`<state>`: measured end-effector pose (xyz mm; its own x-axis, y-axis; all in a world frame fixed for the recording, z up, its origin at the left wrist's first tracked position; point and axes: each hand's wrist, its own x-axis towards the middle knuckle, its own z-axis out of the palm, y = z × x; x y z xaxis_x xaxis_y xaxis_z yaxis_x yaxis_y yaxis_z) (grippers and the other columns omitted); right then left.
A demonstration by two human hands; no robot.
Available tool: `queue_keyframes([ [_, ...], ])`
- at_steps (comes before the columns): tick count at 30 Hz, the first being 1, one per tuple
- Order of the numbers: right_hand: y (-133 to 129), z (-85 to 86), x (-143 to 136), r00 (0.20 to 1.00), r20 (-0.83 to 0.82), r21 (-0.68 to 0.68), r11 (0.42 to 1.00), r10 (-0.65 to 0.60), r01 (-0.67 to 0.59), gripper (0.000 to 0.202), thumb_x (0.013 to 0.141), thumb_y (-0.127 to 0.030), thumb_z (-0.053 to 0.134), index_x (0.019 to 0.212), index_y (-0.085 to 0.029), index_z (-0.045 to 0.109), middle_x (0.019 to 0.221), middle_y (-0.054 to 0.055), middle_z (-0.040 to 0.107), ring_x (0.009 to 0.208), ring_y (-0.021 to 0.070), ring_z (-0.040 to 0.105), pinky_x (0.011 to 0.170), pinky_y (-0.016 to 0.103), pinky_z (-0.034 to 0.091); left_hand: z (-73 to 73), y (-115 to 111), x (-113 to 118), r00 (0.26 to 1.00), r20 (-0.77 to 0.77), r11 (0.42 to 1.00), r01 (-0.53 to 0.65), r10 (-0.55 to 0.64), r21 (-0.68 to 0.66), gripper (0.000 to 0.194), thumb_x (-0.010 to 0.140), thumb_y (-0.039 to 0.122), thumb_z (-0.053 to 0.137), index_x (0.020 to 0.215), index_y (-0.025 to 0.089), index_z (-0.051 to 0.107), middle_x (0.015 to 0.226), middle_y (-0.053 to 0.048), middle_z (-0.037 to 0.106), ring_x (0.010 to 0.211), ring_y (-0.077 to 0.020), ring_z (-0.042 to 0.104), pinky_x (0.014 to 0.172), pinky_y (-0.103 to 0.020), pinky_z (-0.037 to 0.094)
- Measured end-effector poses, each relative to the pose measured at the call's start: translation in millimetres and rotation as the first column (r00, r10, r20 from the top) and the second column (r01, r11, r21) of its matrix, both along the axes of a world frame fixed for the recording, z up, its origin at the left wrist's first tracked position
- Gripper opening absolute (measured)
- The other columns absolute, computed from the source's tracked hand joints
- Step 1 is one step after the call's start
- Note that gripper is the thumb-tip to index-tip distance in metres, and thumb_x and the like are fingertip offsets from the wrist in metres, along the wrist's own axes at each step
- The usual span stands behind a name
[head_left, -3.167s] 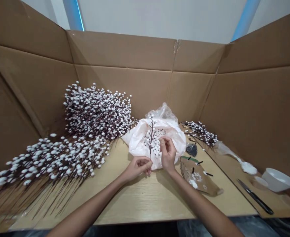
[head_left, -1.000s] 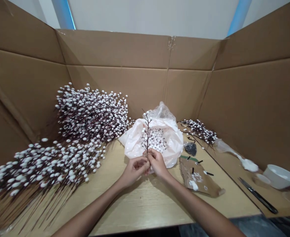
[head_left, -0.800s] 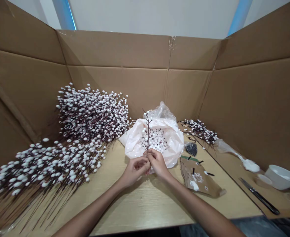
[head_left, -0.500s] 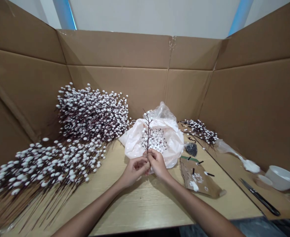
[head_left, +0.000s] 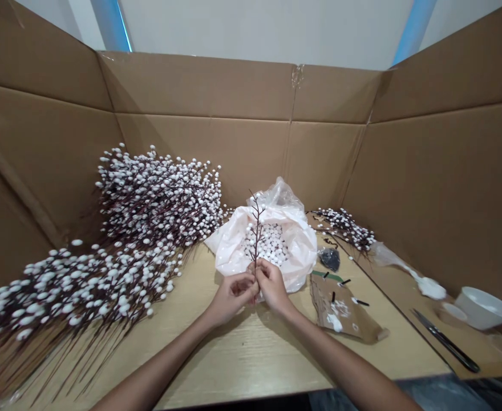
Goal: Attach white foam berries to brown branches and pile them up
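Note:
A brown twig (head_left: 256, 234) with short side branches stands upright at the centre, in front of an open white plastic bag (head_left: 227, 248) of white berries (head_left: 270, 244). Its lower end is pinched between the fingers of my left hand (head_left: 234, 294) and my right hand (head_left: 271, 283), which touch each other. Both hands are closed on the twig at the near edge of the bag. The fingertips partly hide the twig's base.
White-berried stems form a tall pile (head_left: 157, 194) and a nearer pile (head_left: 92, 279) at left. Right are a small berry bunch (head_left: 349, 225), a black packet (head_left: 330, 258), cardboard with glue (head_left: 353, 317), a knife (head_left: 445, 341) and a white bowl (head_left: 484, 308). Cardboard walls (head_left: 203, 85) surround the table (head_left: 242, 365).
Both hands keep their hold on the twig with almost no movement. The view has shifted very slightly, so the things at right sit a little further left.

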<state>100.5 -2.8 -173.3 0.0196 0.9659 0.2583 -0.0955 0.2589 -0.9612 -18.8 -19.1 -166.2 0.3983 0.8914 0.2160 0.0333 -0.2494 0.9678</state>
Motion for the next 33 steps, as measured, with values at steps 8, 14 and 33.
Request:
queue_keyframes([
  [8,1,-1.0,0,1.000,0.015,0.017,1.000,-0.011,0.010,0.011,0.063,-0.028,0.045,0.066,-0.019,0.051,0.060,-0.002,0.052,0.054,0.0123,0.046,0.050,0.023,0.036,0.6,0,-1,1.000,-0.005,1.000,0.008,-0.008,0.026,0.037,0.074,0.048,0.064,0.073,0.011,0.063,0.059,-0.001,0.057,0.054,-0.0101,0.048,0.051,-0.021,0.039],
  [14,0,0.3,0,1.000,0.015,0.012,1.000,-0.014,0.014,0.011,0.064,-0.030,0.047,0.066,-0.019,0.051,0.057,-0.003,0.051,0.052,0.0120,0.045,0.047,0.022,0.034,0.6,0,0,1.000,-0.026,1.000,0.004,-0.003,0.020,0.036,0.074,0.047,0.064,0.072,0.011,0.064,0.058,-0.001,0.057,0.054,-0.0112,0.049,0.052,-0.022,0.039],
  [33,-31,56.1,73,0.942,-0.113,0.153,0.931,-0.316,0.331,0.021,0.074,-0.036,0.058,0.085,-0.018,0.057,0.064,-0.001,0.058,0.053,0.0111,0.053,0.053,0.024,0.042,-3.6,4,0,0.982,0.036,0.980,-0.188,0.186,0.070,0.036,0.066,0.046,0.069,0.077,0.012,0.068,0.056,-0.001,0.062,0.053,-0.0131,0.056,0.051,-0.022,0.045],
])
